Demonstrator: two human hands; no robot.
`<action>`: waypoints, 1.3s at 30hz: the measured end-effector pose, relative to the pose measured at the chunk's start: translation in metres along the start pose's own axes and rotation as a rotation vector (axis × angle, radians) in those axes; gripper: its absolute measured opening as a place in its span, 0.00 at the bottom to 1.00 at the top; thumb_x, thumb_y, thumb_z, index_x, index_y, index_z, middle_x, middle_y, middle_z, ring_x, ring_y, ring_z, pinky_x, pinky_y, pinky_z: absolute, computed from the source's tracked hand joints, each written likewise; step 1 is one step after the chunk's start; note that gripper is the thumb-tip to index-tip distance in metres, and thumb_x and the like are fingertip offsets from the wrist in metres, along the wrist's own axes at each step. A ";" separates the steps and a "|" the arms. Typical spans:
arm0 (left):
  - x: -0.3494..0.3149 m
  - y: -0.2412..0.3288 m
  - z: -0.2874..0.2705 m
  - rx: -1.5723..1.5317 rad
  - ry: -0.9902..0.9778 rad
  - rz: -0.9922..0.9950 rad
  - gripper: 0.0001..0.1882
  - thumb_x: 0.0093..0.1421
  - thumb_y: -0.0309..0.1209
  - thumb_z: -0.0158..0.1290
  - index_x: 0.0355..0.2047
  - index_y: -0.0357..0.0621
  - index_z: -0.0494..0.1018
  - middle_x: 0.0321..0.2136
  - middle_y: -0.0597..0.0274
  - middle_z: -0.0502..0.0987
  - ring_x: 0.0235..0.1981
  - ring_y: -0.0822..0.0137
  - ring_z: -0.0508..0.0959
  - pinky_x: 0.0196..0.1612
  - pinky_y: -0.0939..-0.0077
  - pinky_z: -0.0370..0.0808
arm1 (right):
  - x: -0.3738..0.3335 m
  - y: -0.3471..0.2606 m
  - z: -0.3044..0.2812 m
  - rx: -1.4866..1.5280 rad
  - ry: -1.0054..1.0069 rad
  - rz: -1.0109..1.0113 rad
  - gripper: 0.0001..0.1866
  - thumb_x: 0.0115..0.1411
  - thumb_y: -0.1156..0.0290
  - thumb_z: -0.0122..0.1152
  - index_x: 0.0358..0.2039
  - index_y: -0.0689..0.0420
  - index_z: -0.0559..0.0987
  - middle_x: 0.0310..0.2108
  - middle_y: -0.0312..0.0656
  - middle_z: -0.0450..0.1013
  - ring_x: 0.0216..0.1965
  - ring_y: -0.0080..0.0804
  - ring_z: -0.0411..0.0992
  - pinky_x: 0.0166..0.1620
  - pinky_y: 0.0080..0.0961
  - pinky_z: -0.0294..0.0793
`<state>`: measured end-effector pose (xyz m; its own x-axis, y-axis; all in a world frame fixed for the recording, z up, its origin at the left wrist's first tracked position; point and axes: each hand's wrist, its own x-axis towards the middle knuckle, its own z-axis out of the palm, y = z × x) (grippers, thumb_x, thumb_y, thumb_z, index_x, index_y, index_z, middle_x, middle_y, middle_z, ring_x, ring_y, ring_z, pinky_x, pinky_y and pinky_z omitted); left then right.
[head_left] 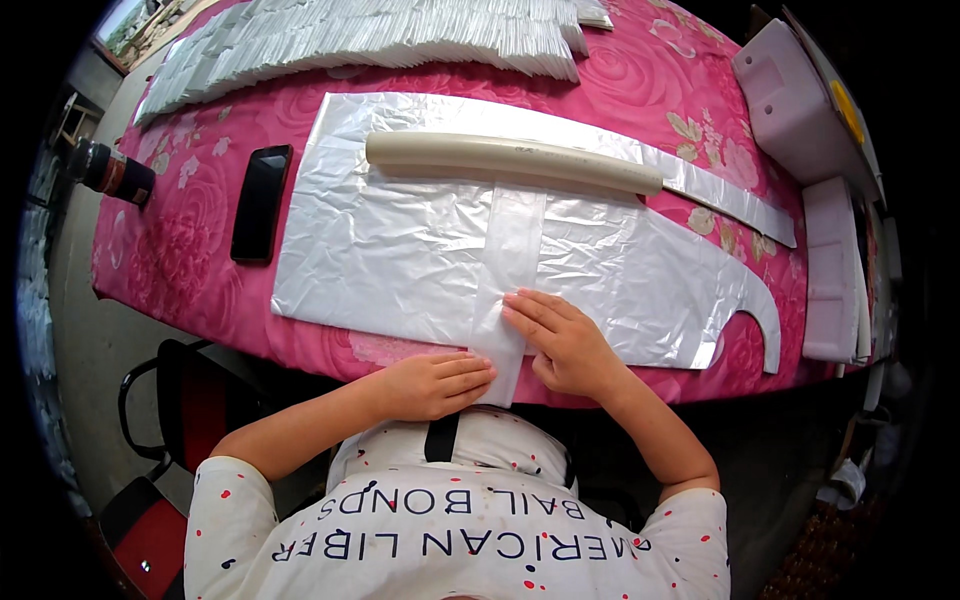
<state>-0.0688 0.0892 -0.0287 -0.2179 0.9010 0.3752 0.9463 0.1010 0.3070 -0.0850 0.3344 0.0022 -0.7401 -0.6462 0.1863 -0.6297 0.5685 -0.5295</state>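
A narrow folded strip of thin white plastic (514,235) runs toward me across a flat pile of white plastic carrier bags (390,245), its near end reaching past the table edge. My right hand (565,340) rests on the strip's right side, fingers extended. Beside the strip's near end lies my left hand (435,386), its fingers straight and close together, the tips touching the plastic. A long beige pipe (510,156) lies across the bags and over the strip's far end. Handle loops of the bags (765,315) stick out on the right.
Rows of folded white plastic (370,45) fill the far side of the pink flowered tablecloth (180,245). On the left are a black phone (262,205) and a dark jar (112,171). White foam boxes (835,270) stand along the right edge. A black-and-red chair (200,405) is at lower left.
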 end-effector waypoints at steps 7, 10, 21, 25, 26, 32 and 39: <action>0.007 0.000 -0.011 -0.498 0.229 -0.158 0.18 0.53 0.32 0.51 0.43 0.36 0.70 0.47 0.53 0.71 0.47 0.58 0.73 0.48 0.68 0.72 | 0.007 -0.001 0.001 0.003 0.112 0.017 0.27 0.40 0.84 0.55 0.45 0.58 0.74 0.45 0.41 0.71 0.45 0.40 0.69 0.47 0.30 0.71; 0.020 -0.010 -0.023 -0.368 0.178 -0.218 0.27 0.50 0.41 0.56 0.47 0.36 0.68 0.49 0.53 0.70 0.51 0.57 0.70 0.52 0.65 0.69 | 0.011 0.001 0.007 -0.007 0.173 0.024 0.24 0.40 0.84 0.57 0.42 0.56 0.76 0.41 0.39 0.72 0.40 0.38 0.70 0.43 0.29 0.72; 0.036 -0.034 -0.021 -0.237 0.120 -0.521 0.38 0.51 0.49 0.51 0.56 0.35 0.59 0.46 0.48 0.71 0.46 0.51 0.72 0.51 0.62 0.66 | 0.009 0.009 0.003 0.010 0.239 0.138 0.15 0.43 0.79 0.61 0.36 0.54 0.79 0.33 0.38 0.75 0.34 0.35 0.72 0.36 0.28 0.73; 0.043 -0.039 -0.022 -0.500 0.290 -0.725 0.33 0.60 0.47 0.44 0.57 0.34 0.57 0.47 0.44 0.70 0.45 0.49 0.72 0.51 0.63 0.66 | 0.026 0.012 -0.003 0.267 0.207 0.500 0.08 0.53 0.70 0.55 0.27 0.60 0.79 0.19 0.45 0.73 0.22 0.38 0.72 0.29 0.29 0.70; 0.046 -0.038 -0.021 -0.524 0.366 -0.786 0.32 0.61 0.46 0.43 0.58 0.35 0.57 0.49 0.44 0.68 0.46 0.49 0.71 0.51 0.63 0.66 | 0.031 0.014 -0.007 0.338 0.147 0.643 0.09 0.54 0.69 0.55 0.26 0.61 0.79 0.18 0.45 0.72 0.21 0.37 0.72 0.28 0.28 0.69; 0.060 -0.029 -0.013 0.028 0.133 -0.570 0.37 0.55 0.40 0.49 0.59 0.31 0.52 0.61 0.44 0.51 0.63 0.48 0.52 0.62 0.57 0.51 | 0.055 0.027 -0.024 0.506 -0.044 0.870 0.15 0.57 0.65 0.56 0.23 0.66 0.78 0.17 0.39 0.73 0.18 0.20 0.70 0.23 0.19 0.68; 0.063 -0.025 0.015 0.104 -0.030 -0.697 0.39 0.55 0.43 0.49 0.59 0.30 0.51 0.62 0.42 0.49 0.64 0.51 0.48 0.64 0.60 0.46 | 0.056 0.021 -0.024 0.405 -0.056 0.896 0.13 0.52 0.65 0.60 0.28 0.64 0.78 0.20 0.43 0.74 0.23 0.26 0.73 0.27 0.22 0.70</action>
<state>-0.1029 0.1494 -0.0258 -0.7767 0.6224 0.0968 0.6066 0.6976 0.3813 -0.1449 0.3221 0.0214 -0.8851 -0.0904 -0.4565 0.2952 0.6491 -0.7011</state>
